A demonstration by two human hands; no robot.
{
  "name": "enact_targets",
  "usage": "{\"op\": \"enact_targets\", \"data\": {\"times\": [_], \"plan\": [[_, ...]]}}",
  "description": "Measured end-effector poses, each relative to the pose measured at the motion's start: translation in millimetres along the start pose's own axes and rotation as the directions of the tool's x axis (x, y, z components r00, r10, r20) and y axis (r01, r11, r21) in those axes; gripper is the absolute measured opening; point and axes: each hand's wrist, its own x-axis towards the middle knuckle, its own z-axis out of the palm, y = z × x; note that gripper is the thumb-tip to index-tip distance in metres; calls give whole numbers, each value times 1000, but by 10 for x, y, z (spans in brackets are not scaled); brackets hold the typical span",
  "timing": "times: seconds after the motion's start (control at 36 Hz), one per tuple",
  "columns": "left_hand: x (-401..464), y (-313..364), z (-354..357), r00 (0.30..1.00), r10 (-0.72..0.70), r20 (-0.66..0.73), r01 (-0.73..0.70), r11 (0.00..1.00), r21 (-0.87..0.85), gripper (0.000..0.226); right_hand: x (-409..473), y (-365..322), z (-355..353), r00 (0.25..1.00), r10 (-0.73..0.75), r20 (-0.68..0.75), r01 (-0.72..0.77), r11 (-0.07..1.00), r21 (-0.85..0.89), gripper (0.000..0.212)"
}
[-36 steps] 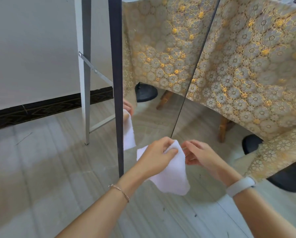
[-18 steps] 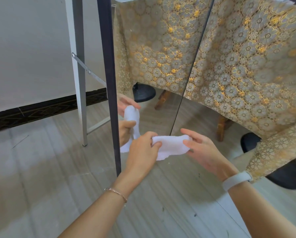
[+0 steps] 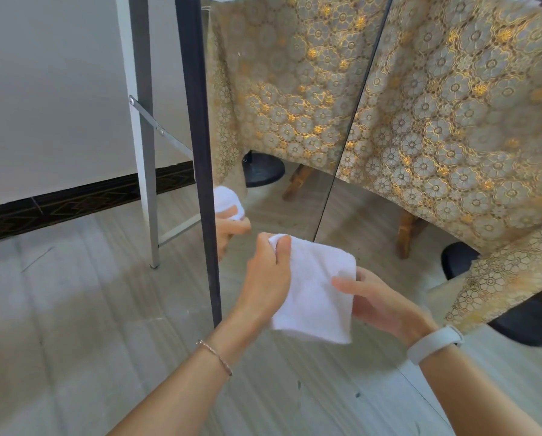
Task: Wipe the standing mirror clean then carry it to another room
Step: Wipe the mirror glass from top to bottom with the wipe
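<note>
The standing mirror (image 3: 282,99) stands on the floor, with a dark frame edge (image 3: 197,146) on its left and a thin dark edge on its right. Its glass reflects the patterned tablecloth, the cloth and a hand. A white cloth (image 3: 315,294) hangs folded in front of the mirror's lower part. My left hand (image 3: 268,278) pinches the cloth's top left corner. My right hand (image 3: 379,302) holds the cloth's right side from behind, thumb over the front. The cloth is not pressed on the glass.
A table draped in a gold floral tablecloth (image 3: 461,121) stands close on the right, with wooden legs (image 3: 404,234) and black round bases (image 3: 527,322) beneath. The mirror's grey support leg (image 3: 145,136) rests by the white wall with a dark skirting (image 3: 74,206). Pale wood-look floor lies below.
The cloth went from stretched sideways between both hands to a folded square hanging lower. Both hands dropped slightly away from the mirror, and the view shifted a little.
</note>
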Motion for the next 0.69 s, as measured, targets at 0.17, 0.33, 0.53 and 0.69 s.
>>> {"op": "enact_targets", "data": {"times": [0.17, 0.33, 0.53, 0.69], "plan": [[1, 59, -61, 983, -49, 180, 100, 953, -285, 18, 27, -63, -3, 952, -141, -272, 109, 986, -129, 28], [-55, 23, -4, 951, 76, 300, 13, 959, -283, 51, -52, -222, -129, 949, -213, -233, 220, 976, 3, 49], [-48, 184, -83, 905, 208, 371, -154, 973, -169, 30, -82, -236, -389, 966, -139, -219, 197, 943, 267, 47], [-20, 147, -155, 866, -57, 497, 38, 998, 48, 49, -72, -406, -310, 983, -180, 34, 176, 981, 86, 34]]}}
